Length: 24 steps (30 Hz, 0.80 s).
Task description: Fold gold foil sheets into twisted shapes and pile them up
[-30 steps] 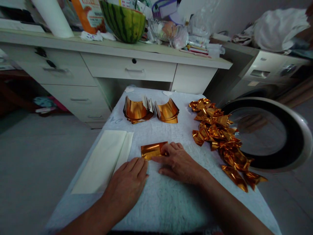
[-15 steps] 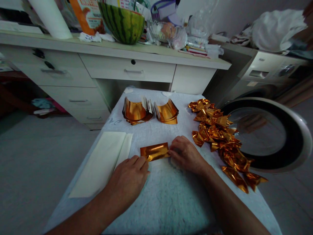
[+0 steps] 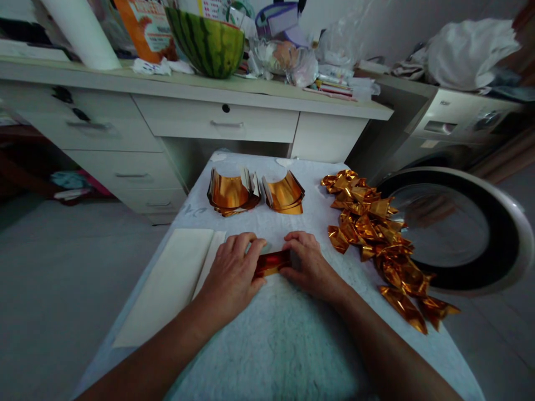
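Note:
A shiny gold foil paper lies across the middle of the cloth-covered table, its long sides curling up. My left hand grips its left end between thumb and fingers. At the other end, my right hand holds the foil paper the same way. Beyond the hands stand two stacks of curved gold foil sheets, a left stack and a right stack. White paper sheets lie flat beside my left forearm. To the right of my right hand is a heap of folded gold foil pieces.
A white desk with drawers runs along the back, bearing a cut watermelon, a paper roll and plastic bags. At right, a washing machine has its round door standing out beside the table.
My left hand has risen and spread from a pressed fist to a thumb-and-finger grip on the foil paper. The foil, flat before, now curls up along its length.

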Each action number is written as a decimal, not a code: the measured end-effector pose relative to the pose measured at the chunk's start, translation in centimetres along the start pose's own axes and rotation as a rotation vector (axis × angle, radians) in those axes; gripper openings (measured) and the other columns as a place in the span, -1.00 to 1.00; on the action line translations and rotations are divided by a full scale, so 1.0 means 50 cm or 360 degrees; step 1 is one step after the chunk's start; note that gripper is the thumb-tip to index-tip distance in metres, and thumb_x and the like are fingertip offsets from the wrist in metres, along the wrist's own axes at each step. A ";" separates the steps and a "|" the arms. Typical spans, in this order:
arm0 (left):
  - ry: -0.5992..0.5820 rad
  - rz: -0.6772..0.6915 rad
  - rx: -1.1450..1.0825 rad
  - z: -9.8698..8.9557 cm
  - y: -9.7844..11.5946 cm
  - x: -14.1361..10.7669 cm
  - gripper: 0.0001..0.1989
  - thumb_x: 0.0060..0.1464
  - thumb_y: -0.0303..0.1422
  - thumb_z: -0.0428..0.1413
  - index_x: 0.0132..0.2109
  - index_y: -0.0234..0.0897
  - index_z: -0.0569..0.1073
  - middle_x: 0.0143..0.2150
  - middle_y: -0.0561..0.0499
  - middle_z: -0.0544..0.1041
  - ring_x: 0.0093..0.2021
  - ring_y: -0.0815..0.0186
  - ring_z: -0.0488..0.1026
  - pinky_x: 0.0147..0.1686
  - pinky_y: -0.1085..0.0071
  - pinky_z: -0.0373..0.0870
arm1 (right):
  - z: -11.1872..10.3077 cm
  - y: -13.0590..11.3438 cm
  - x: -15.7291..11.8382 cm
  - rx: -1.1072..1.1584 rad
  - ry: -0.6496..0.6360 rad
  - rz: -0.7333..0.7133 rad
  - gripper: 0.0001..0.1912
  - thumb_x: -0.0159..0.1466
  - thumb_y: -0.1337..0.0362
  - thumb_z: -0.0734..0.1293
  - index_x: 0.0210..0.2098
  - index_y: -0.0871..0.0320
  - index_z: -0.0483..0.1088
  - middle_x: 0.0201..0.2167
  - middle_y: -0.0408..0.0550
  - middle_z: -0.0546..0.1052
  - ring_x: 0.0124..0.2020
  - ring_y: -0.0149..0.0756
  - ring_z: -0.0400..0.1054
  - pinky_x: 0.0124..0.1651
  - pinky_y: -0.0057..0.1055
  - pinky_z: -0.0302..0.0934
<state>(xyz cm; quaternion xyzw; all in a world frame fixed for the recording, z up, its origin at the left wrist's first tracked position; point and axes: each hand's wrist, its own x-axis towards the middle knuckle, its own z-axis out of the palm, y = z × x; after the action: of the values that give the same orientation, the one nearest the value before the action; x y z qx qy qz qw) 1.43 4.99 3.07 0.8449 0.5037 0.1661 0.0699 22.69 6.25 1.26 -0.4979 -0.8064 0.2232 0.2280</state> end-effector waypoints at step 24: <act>0.0178 -0.0647 -0.1311 -0.015 -0.001 -0.005 -0.60 0.10 -0.31 0.19 0.09 -0.14 0.34 -0.32 0.10 0.55 -0.33 0.29 0.55 -0.39 0.43 0.40 | -0.019 0.008 -0.006 0.0916 0.0192 0.0053 -0.88 0.28 0.19 0.37 -0.32 0.09 0.41 -0.32 -0.09 0.44 -0.20 -0.23 0.32 -0.09 -0.26 0.19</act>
<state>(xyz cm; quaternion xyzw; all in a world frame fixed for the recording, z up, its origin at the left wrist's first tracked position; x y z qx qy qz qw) 1.02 4.75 3.73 0.6206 0.5542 0.3806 0.4036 23.63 6.28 1.73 -0.4383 -0.6867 0.4164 0.4037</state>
